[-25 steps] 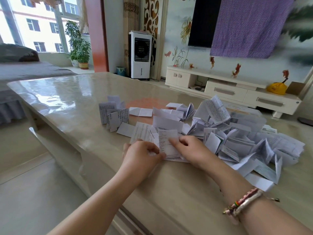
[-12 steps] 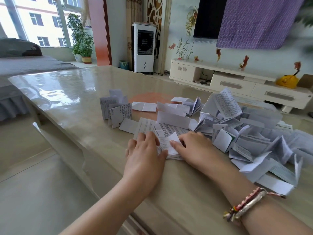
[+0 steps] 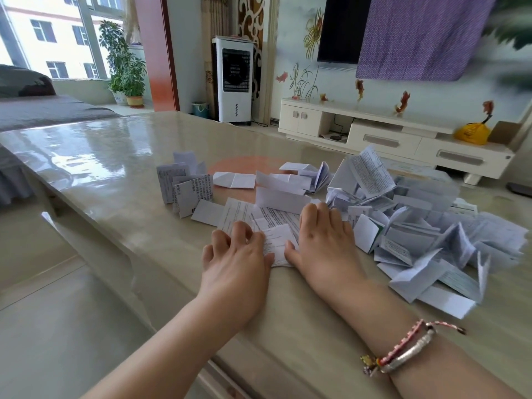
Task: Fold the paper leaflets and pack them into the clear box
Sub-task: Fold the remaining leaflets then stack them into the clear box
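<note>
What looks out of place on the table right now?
The leaflets lie in a loose heap at the right of the table, many half unfolded and propped at angles. No clear box can be made out. Both hands, left and right, press one leaflet flat.

Bench point(image 3: 95, 156): a glossy, beige, marble-patterned top that reflects window light on its far left part. A round orange patch point(image 3: 244, 165) shows on the surface near the middle.

Lying on the bench:
- A small cluster of folded printed leaflets point(image 3: 187, 191), standing partly upright, left of centre.
- A flat white folded sheet point(image 3: 234, 180) over the orange patch.
- A printed leaflet point(image 3: 276, 240) lying flat near the front edge, with the left hand point(image 3: 236, 263) and the right hand point(image 3: 322, 240) laid on it, fingers extended.
- A large loose pile of folded and half-open leaflets point(image 3: 417, 226) covering the right part, several pieces tented or on edge.
</note>
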A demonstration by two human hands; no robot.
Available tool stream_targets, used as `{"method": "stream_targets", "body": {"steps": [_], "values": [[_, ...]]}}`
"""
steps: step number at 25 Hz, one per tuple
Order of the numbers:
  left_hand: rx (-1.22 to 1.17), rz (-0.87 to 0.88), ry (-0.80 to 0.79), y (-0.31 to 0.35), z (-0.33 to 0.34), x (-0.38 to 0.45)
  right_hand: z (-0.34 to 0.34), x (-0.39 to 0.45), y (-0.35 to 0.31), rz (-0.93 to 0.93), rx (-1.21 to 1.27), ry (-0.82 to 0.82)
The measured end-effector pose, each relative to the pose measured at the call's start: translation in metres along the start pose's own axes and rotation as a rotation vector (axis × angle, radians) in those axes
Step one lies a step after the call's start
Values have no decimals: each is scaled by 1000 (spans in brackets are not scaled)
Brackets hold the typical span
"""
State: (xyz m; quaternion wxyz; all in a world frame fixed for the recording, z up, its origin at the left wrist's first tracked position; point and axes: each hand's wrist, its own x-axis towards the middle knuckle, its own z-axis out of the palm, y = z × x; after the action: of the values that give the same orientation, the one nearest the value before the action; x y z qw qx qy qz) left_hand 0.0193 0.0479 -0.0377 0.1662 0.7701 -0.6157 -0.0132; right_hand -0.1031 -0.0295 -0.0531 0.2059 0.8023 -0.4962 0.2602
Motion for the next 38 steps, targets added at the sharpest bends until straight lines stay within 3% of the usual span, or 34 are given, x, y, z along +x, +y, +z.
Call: {"method": "stream_targets", "body": {"steps": [7, 13, 17, 18, 20, 22, 23, 29, 33, 35, 38], "values": [[-4, -68, 10, 7, 2, -3, 1, -2, -5, 46, -4, -23], [-12, -66, -75, 5, -4, 0, -1, -6, 13, 23, -89, 7], [-21, -53, -66, 6, -5, -2, -15, -3, 15, 23, 156, 44], [-41, -55, -53, 4, -5, -2, -20, -1, 17, 7, 291, 7], [-68, -60, -44, 0, -7, 0, -33, 1, 20, -45, 570, -235], [-105, -78, -67, -7, -10, 5, -40, 0, 21, -144, 605, -473], [-138, -91, -80, -10, -13, 8, -40, 0, 21, -186, 576, -505], [-354, -149, -79, -17, -17, 12, -32, 2, 18, -315, 471, -350], [-751, -275, -94, -17, -24, 18, -40, 3, 9, -270, 590, -206], [-894, -320, -48, -18, -30, 20, -38, 3, 2, -287, 666, -200], [-915, -318, 89, -36, -37, 23, -35, 6, -9, -275, 718, -243]]}}
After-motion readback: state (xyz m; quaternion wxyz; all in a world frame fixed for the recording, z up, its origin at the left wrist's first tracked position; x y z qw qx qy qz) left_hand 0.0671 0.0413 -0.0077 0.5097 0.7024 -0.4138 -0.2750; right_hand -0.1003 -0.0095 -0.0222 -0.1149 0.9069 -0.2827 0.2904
